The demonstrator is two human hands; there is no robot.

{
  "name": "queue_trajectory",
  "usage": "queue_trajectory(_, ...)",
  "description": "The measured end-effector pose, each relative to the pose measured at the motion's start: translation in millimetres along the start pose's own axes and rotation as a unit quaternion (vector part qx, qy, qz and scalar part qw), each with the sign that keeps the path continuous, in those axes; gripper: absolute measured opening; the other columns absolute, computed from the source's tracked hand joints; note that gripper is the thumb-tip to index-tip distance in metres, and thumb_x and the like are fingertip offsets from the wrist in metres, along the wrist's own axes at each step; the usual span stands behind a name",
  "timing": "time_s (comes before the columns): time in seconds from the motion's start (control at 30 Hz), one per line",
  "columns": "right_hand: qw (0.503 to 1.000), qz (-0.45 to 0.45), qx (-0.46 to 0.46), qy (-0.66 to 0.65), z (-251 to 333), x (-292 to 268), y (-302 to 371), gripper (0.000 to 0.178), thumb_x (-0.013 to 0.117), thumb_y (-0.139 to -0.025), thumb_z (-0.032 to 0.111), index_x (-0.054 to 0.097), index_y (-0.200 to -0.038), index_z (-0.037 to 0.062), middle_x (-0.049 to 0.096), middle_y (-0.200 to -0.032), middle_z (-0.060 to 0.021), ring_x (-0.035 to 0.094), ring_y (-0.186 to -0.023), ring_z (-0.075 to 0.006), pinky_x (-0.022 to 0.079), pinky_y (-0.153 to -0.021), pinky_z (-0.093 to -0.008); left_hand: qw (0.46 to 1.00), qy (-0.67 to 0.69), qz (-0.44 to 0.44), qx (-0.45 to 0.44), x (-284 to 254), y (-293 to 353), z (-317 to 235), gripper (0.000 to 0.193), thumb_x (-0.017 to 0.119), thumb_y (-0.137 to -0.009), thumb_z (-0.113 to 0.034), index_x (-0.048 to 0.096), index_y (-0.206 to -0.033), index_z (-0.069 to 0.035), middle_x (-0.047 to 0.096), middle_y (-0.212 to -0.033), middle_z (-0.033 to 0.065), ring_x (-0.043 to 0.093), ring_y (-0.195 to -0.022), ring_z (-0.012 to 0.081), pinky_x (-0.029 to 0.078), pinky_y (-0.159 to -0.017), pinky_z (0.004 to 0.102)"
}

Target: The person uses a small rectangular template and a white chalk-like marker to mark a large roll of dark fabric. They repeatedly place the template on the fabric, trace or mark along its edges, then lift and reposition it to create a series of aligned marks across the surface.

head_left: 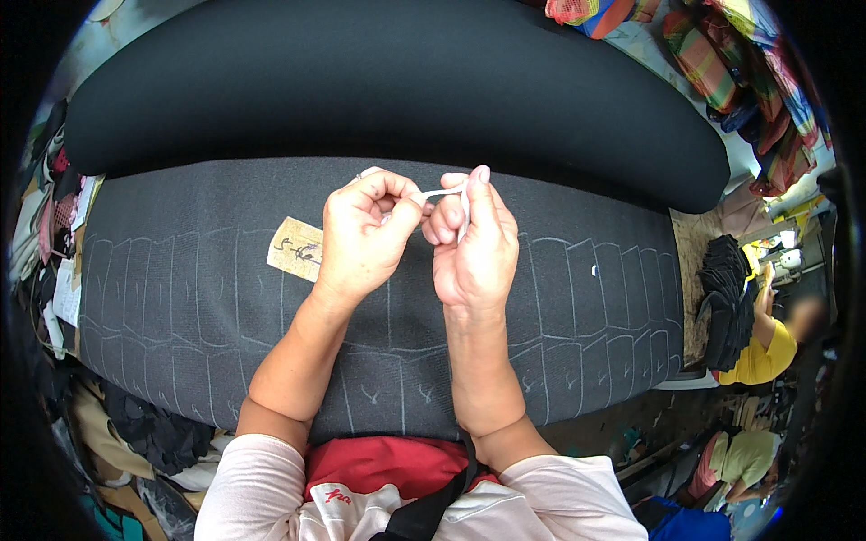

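Both my hands are raised over dark grey fabric (225,203) spread across the table and marked with rows of pale outlines. A thin white strip (442,192) runs between them. My left hand (365,230) pinches one end of it between thumb and fingertips. The other part passes behind the thumb of my right hand (476,239), whose fingers are curled around it. Beside my left wrist a small tan card (293,245) with handwritten marks lies on the fabric, partly covered by that hand. A small white bit (594,270) rests on the fabric to the right.
A large black fabric roll (388,81) spans the table's far side. Stacked black cut pieces (724,293) stand at the right end. Plaid bags (767,99) are piled at the far right. A person in yellow (767,352) is beyond the right end; fabric scraps (149,428) lie at lower left.
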State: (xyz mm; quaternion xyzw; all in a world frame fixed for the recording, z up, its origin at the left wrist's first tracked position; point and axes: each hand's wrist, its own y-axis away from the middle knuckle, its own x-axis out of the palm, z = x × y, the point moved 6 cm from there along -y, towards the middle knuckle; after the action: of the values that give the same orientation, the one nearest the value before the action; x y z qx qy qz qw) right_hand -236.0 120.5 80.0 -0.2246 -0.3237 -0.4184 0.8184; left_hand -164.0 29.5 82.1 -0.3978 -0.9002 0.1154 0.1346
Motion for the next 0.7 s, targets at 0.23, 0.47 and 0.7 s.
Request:
queue_trajectory(0.23,1.0,-0.004,-0.026,0.014,1.0,0.5,-0.6,0.026,0.048,-0.096,0.024,0.059,-0.085,0.0038,0.043,-0.052,0.0016,0.036,-0.044,-0.0068,0.032,-0.044,-0.0216,1.0,0.005,0.01,-0.003,-0.3,0.9,-2.7,0.008,0.058,-0.085,-0.003,0.061,-0.08,0.003,0.064,-0.078,0.0081,0.065,-0.071,0.0113,0.05,-0.063,0.0209)
queue_trajectory(0.47,1.0,-0.016,-0.022,-0.007,4.7,-0.6,0.4,0.028,0.047,-0.097,0.025,0.058,-0.085,0.0019,0.044,-0.053,0.0002,0.036,-0.044,-0.0065,0.032,-0.044,-0.0218,0.997,0.07,0.021,-0.027,1.2,0.4,1.9,0.008,0.057,-0.086,-0.004,0.059,-0.085,0.004,0.066,-0.078,0.0128,0.066,-0.073,0.0136,0.053,-0.066,0.0233)
queue_trajectory(0.7,0.999,-0.007,-0.04,0.018,6.0,1.3,0.7,0.03,0.045,-0.098,0.025,0.059,-0.092,-0.0005,0.043,-0.054,0.0007,0.036,-0.045,-0.0062,0.032,-0.044,-0.0214,0.99,0.134,0.017,-0.041,1.3,0.0,6.4,0.009,0.056,-0.087,-0.004,0.059,-0.085,0.004,0.066,-0.078,0.013,0.066,-0.073,0.0147,0.055,-0.069,0.0251)
